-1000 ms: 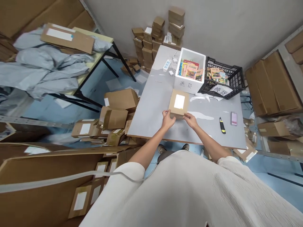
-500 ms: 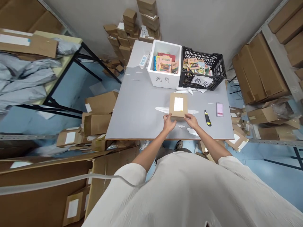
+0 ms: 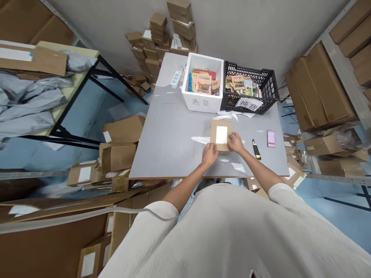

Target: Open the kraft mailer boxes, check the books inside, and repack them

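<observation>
A small cardboard box [image 3: 214, 133] with a white label [image 3: 222, 135] on top lies on the grey table [image 3: 165, 135]. My left hand [image 3: 210, 154] grips its near left corner, fingers curled against the edge. On the right side, my right hand [image 3: 235, 143] holds the box with its fingertips over the top edge. To the right of that hand lies a black and yellow utility knife [image 3: 256, 149]. Torn white paper scraps [image 3: 238, 167] are scattered around the box.
Behind the box stand a white foam bin [image 3: 203, 103] and a black plastic crate [image 3: 268, 87], both holding booklets. A pink-screened phone [image 3: 271, 138] lies at right, a power strip [image 3: 176, 78] at back left. Cardboard boxes [image 3: 123, 129] crowd the floor beside the table.
My right hand has moved up from the box's near right corner to its right side. My left hand is still at the near left corner. The whole view has shifted slightly.
</observation>
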Available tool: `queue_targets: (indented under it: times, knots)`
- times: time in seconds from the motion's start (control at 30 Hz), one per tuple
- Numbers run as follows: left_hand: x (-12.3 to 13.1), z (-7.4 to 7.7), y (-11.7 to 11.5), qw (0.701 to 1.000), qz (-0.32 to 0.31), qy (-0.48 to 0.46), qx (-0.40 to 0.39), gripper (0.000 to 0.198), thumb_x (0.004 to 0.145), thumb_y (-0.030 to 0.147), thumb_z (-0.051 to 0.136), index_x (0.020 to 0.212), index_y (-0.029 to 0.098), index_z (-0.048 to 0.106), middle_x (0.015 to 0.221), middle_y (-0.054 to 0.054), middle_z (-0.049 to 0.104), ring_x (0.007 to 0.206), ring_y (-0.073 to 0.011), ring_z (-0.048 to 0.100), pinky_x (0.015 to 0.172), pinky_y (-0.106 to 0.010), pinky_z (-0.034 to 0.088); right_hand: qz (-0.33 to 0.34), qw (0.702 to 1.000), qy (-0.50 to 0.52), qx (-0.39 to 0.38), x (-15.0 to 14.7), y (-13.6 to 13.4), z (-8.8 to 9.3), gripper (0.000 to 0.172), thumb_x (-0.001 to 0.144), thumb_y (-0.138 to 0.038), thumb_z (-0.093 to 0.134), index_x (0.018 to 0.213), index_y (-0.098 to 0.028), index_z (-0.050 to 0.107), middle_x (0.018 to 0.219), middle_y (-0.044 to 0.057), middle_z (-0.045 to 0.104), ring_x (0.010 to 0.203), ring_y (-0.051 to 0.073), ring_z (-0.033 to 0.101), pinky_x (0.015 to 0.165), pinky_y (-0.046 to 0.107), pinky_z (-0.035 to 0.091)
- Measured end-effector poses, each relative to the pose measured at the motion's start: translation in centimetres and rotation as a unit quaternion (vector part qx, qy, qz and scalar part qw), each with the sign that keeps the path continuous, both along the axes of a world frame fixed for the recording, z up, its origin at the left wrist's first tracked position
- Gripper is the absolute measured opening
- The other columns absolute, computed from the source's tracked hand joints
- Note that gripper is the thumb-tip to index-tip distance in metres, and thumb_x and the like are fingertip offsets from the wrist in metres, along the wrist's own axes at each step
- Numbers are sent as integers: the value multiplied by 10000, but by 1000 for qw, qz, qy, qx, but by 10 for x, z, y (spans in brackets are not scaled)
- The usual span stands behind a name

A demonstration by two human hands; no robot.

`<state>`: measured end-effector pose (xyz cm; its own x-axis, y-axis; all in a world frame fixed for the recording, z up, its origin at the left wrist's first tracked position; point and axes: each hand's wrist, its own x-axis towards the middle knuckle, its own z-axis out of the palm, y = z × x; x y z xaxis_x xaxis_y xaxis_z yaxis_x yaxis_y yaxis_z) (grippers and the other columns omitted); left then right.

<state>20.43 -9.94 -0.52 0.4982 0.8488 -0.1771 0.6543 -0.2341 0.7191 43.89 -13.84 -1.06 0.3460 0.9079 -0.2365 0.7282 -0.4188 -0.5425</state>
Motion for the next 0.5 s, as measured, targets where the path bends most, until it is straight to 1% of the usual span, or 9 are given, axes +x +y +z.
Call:
queue_targets:
  times: [0.07, 0.13, 0.23, 0.3, 0.4, 0.5]
  knots:
    - [2, 3, 2, 999, -33, -7, -22, 244, 988, 110, 598, 1152, 250, 714, 1219, -94, 741, 1163, -277, 716, 1046, -394, 562, 19, 999, -36, -23, 5, 23, 4, 609, 933, -290, 652, 1529, -169, 664, 1742, 209, 483, 1541, 418, 513, 1306, 592, 440]
    - [1, 5, 3, 997, -52, -6, -51, 246, 1002, 103, 583, 1119, 257, 736, 1167, -67, 782, 1094, -252, 733, 969, -353, 563, 40, 997, -56, -46, 8, 44, 5, 622, 943, -319, 673, 1549, -179, 640, 1791, 202, 437, 1568, 439, 480, 1296, 631, 430]
    - [-3, 6, 1, 995, -67, 6, -78, 253, 1022, 130, 587, 1116, 277, 771, 1122, -47, 816, 1051, -251, 754, 915, -338, 557, 64, 994, -63, -61, 15, 70, 4, 655, 938, -347, 718, 1565, -197, 606, 1836, 201, 387, 1629, 447, 409, 1300, 671, 395]
    - [-6, 7, 0, 993, -71, 22, -94, 255, 1031, 160, 596, 1133, 290, 790, 1087, -45, 828, 1040, -271, 771, 915, -352, 561, 72, 994, -57, -62, 20, 81, 3, 700, 922, -355, 759, 1584, -215, 579, 1853, 199, 364, 1669, 443, 351, 1316, 686, 352]
    - [-8, 6, -1, 990, -72, 45, -117, 262, 1025, 186, 612, 1160, 297, 808, 1048, -56, 836, 1033, -307, 790, 930, -387, 577, 78, 994, -40, -70, 28, 92, 1, 790, 878, -372, 842, 1603, -239, 558, 1863, 193, 347, 1708, 443, 270, 1347, 699, 251]
    - [-5, 3, -5, 990, -52, 45, -119, 255, 1037, 211, 599, 1166, 284, 806, 1069, -81, 841, 1058, -331, 796, 964, -422, 589, 97, 992, -33, -75, 33, 98, -1, 828, 863, -417, 880, 1605, -251, 552, 1847, 191, 368, 1702, 448, 259, 1354, 711, 184]
